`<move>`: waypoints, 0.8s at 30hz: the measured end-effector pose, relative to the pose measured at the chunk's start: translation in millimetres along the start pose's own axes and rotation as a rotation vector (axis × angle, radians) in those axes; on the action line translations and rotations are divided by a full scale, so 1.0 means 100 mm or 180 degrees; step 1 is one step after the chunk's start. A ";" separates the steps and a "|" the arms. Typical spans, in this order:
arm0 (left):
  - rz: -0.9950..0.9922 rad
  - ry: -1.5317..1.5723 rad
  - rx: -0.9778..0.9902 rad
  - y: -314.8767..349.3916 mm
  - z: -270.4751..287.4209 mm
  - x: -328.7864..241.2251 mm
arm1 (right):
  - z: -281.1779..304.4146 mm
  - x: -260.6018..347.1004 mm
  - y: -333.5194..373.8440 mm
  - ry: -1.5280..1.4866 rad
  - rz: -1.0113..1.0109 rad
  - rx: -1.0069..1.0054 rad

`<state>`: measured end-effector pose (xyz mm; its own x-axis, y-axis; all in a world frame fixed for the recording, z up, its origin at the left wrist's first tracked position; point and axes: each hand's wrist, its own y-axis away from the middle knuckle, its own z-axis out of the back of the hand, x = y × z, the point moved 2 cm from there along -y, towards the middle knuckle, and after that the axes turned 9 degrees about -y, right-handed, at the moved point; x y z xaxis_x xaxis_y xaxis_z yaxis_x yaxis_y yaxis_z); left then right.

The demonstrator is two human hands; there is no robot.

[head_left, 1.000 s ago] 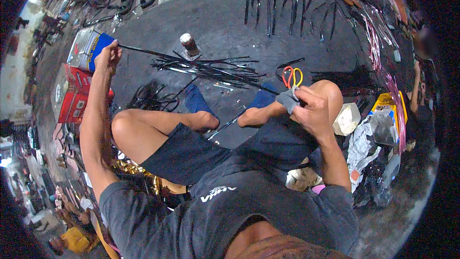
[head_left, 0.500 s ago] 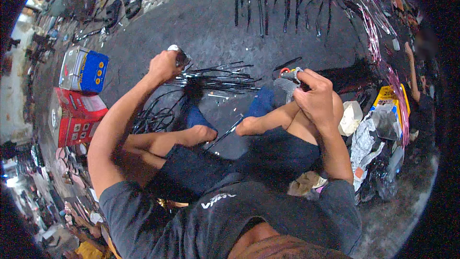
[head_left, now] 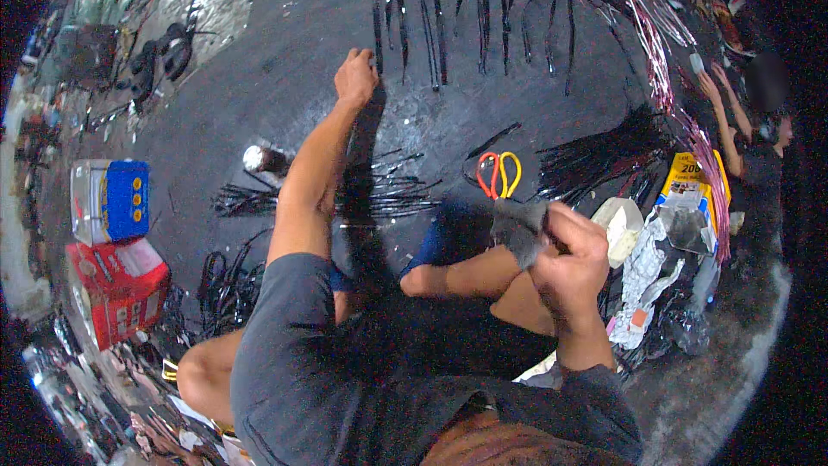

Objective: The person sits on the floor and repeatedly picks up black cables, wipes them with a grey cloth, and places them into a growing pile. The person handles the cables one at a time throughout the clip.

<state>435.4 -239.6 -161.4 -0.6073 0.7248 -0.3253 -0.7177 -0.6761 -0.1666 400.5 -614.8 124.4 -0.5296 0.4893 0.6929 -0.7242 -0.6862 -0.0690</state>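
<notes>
Our left hand meets a black strip, floor's far edge, grip unclear; right hand clutches grey cloth. Best kept untangled.

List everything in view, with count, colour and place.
Strip row: many, black, top
Bundle: one, black, centre
Scissors: one pair, red-yellow handles, right of bundle
Heap: one, black, right of scissors
Cylinder: one, white-topped, above bundle
Coil: count unclear, black, lower left
Red box: one, red, left
Upper box: one, blue-silver, on red box
Strands: many, pinkish, right
Packet: one, yellow, right
Wrapping: count unclear, white, below packet
Co-worker: one, black top, far right
Cloth: one, grey, in right hand
Left hand: one, bare, by leftmost strip
</notes>
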 end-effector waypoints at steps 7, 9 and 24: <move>-0.1473 -0.1320 -0.0396 -0.73 -0.55 -0.27 | 0.01 -0.23 -0.10 0.0053 0.0252 0.0208; -0.1798 -0.1439 -0.0371 -0.88 -0.65 -0.29 | -0.01 -0.21 -0.14 -0.0070 0.0360 0.0050; -0.0411 0.1812 -0.1362 0.15 1.31 -1.18 | 0.04 0.22 -0.08 -0.0186 0.0202 0.0107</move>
<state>451.4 -318.0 -3.6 -0.1715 0.7000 -0.6933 -0.5047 -0.6668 -0.5483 396.5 -600.2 142.8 -0.5467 0.4126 0.7287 -0.6742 -0.7330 -0.0908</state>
